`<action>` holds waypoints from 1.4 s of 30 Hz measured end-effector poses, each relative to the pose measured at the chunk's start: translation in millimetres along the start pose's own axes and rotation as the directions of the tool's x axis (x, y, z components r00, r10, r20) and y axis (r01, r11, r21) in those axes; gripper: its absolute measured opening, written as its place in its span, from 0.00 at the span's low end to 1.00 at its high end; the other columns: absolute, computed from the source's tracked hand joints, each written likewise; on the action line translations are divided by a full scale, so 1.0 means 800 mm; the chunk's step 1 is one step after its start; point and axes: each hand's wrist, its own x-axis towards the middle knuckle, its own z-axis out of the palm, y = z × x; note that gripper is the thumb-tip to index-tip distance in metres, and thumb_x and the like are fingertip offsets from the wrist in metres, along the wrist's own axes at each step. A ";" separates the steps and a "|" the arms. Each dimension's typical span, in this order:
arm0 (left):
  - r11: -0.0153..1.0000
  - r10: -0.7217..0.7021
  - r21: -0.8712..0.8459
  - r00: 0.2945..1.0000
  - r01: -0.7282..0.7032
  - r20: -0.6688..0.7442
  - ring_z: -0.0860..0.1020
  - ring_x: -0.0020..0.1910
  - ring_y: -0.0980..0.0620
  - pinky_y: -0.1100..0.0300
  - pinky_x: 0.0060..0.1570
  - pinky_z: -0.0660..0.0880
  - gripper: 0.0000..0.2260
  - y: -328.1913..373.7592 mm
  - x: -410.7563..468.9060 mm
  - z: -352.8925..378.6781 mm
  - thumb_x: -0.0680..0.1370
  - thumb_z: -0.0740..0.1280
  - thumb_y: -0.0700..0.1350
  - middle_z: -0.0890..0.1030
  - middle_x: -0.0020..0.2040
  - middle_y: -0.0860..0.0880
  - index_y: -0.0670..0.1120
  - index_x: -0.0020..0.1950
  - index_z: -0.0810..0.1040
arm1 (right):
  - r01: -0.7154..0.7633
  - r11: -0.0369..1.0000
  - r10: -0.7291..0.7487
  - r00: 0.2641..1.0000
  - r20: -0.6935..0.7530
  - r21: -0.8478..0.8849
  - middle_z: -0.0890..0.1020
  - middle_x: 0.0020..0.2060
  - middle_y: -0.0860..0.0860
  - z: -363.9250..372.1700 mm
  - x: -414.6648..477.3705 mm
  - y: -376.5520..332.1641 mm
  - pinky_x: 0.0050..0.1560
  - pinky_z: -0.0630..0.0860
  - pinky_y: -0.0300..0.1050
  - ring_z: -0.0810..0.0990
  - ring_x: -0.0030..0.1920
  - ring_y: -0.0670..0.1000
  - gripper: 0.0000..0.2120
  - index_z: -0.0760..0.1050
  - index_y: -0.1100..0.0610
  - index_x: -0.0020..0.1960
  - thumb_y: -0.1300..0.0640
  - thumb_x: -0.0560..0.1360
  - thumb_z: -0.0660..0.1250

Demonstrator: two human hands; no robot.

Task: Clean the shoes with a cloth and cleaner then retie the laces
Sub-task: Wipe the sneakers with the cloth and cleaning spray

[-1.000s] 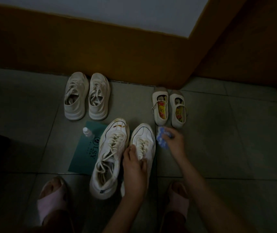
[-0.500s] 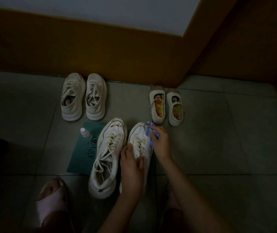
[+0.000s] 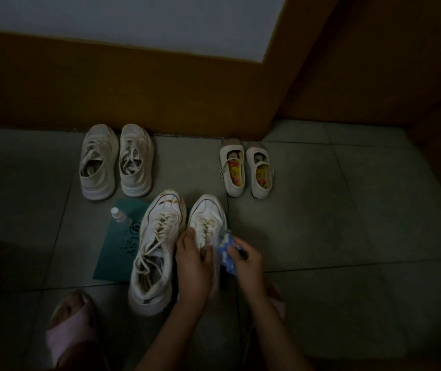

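Two white lace-up sneakers stand side by side on the tiled floor in front of me. The left sneaker [image 3: 155,253] has loose laces and brown stains on its toe. My left hand [image 3: 194,266] grips the right sneaker [image 3: 206,218] over its laces and tongue. My right hand [image 3: 246,259] holds a bunched blue and white cloth [image 3: 227,250] against that shoe's right side, near the middle. A small clear bottle [image 3: 118,215] with a white cap stands on a green sheet [image 3: 117,253] to the left of the sneakers.
A beige pair of sneakers [image 3: 116,162] stands by the wall at the back left. A small pair of white strap shoes [image 3: 248,170] stands at the back right. My feet in pink slippers [image 3: 72,330] are at the bottom. An orange-brown wall corner [image 3: 275,103] juts out behind.
My right hand has carried the cloth from the right sneaker's toe back along its right side toward me. My left hand has stayed on the shoe.
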 end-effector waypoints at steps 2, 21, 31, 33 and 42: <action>1.000 0.004 -0.003 1.000 -0.004 0.003 0.66 0.68 0.42 0.51 0.69 0.62 0.24 -0.001 0.000 0.000 0.75 0.67 0.40 0.68 0.68 0.38 0.37 0.70 0.65 | -0.038 0.997 0.039 0.999 -0.013 0.062 0.80 0.45 0.52 -0.014 0.015 -0.011 0.37 0.76 0.30 0.80 0.41 0.46 0.13 0.75 0.61 0.59 0.67 0.75 0.64; 1.000 0.014 -0.002 1.000 -0.014 0.000 0.63 0.70 0.47 0.59 0.69 0.57 0.25 -0.005 0.001 0.001 0.77 0.65 0.42 0.65 0.70 0.41 0.40 0.72 0.62 | 0.311 0.917 -0.292 0.950 0.111 -0.249 0.77 0.59 0.52 0.036 0.075 -0.031 0.61 0.74 0.47 0.76 0.57 0.48 0.14 0.76 0.56 0.62 0.62 0.78 0.61; 1.000 0.027 0.011 1.000 -0.027 -0.016 0.64 0.69 0.46 0.61 0.68 0.56 0.24 -0.009 0.001 0.003 0.76 0.65 0.41 0.67 0.69 0.41 0.39 0.71 0.64 | 0.116 0.972 -0.123 0.992 -0.022 -0.203 0.79 0.53 0.54 0.018 0.035 -0.008 0.56 0.73 0.39 0.78 0.56 0.53 0.12 0.77 0.63 0.58 0.62 0.75 0.66; 1.000 0.025 0.013 1.000 -0.025 -0.015 0.65 0.69 0.46 0.60 0.69 0.57 0.24 -0.010 0.002 0.004 0.77 0.65 0.42 0.67 0.69 0.41 0.39 0.71 0.64 | 0.082 0.986 -0.093 0.993 -0.072 -0.144 0.80 0.52 0.55 0.022 0.018 -0.001 0.56 0.75 0.41 0.79 0.54 0.52 0.10 0.77 0.62 0.56 0.63 0.75 0.66; 1.000 0.025 -0.016 0.999 -0.026 -0.019 0.66 0.68 0.44 0.53 0.69 0.61 0.22 -0.013 0.005 0.006 0.78 0.64 0.44 0.68 0.68 0.40 0.39 0.69 0.65 | 0.026 0.998 -0.034 0.991 -0.130 -0.061 0.82 0.45 0.56 0.021 -0.047 0.022 0.43 0.72 0.27 0.79 0.42 0.40 0.06 0.80 0.61 0.50 0.65 0.73 0.69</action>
